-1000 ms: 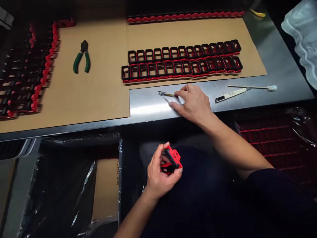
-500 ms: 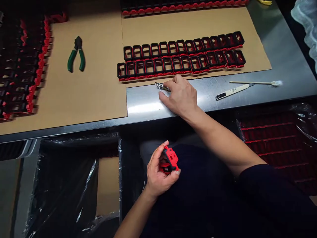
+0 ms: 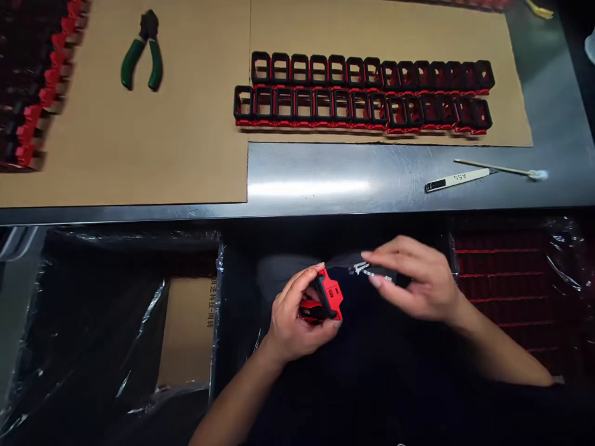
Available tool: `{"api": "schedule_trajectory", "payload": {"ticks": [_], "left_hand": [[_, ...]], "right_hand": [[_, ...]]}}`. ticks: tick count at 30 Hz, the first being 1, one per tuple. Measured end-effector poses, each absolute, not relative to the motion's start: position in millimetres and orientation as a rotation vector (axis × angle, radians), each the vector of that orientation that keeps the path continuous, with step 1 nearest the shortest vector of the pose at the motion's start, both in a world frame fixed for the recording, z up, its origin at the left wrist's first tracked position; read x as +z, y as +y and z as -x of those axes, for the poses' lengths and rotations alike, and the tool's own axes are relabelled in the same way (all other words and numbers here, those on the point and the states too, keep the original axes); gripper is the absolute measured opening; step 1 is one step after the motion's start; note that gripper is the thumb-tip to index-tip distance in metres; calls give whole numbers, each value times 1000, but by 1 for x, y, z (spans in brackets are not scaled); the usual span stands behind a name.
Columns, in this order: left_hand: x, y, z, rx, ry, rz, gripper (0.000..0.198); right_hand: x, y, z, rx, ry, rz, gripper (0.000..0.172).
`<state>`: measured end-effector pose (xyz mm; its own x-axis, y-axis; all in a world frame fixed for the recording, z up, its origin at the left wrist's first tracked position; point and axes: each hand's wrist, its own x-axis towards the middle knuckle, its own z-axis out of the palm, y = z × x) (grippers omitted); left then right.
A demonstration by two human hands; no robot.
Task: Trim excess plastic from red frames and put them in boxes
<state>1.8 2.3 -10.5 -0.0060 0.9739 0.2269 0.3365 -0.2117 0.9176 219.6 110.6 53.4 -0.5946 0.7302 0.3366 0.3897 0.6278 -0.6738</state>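
Observation:
My left hand [image 3: 292, 319] is closed around a small red and black plastic part [image 3: 328, 298], held low in front of me below the table edge. Just to its right, my right hand [image 3: 416, 282] pinches a pair of metal tweezers [image 3: 361, 269], their tips pointing left toward the part. The tweezers are blurred by motion. Two rows of similar black and red frames [image 3: 367, 93] lie on brown cardboard [image 3: 385, 31] on the table above.
Green-handled pliers [image 3: 142, 49] lie on the left cardboard sheet [image 3: 139, 142]. More red and black parts [image 3: 32, 80] are stacked at far left. A white stick marked A55 [image 3: 458, 179] and a cotton swab [image 3: 504, 168] rest on the steel table [image 3: 325, 183]. Plastic-lined boxes [image 3: 106, 334] sit below.
My right hand has picked the tweezers up off the steel table and brought them down beside the part in my left hand. The view has shifted downward.

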Motion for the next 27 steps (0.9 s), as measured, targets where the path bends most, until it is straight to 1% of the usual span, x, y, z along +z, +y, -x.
{"api": "schedule_trajectory", "payload": {"ticks": [1,3,5,7,12,27], "left_hand": [[-9,5,-2,1222,1378,-1669,73],[-8,11,-4,1218,1351,-1782,73],[-9,15,-7,1210,1302,-1857,74],[-9,17,-8,1205,1258,-1893,75],[-10,15,-7,1221,1246,-1912,76],[-10,13,-7,1236,1296,-1902,71]], "right_hand": [[51,98,-225,821,-2250,822,26],[44,78,-229,936,-2214,766,19],[37,66,-227,970,-2165,763,9],[32,61,-225,957,-2140,774,4],[31,63,-223,916,-2153,729,2],[33,66,-222,885,-2223,686,3]]}}
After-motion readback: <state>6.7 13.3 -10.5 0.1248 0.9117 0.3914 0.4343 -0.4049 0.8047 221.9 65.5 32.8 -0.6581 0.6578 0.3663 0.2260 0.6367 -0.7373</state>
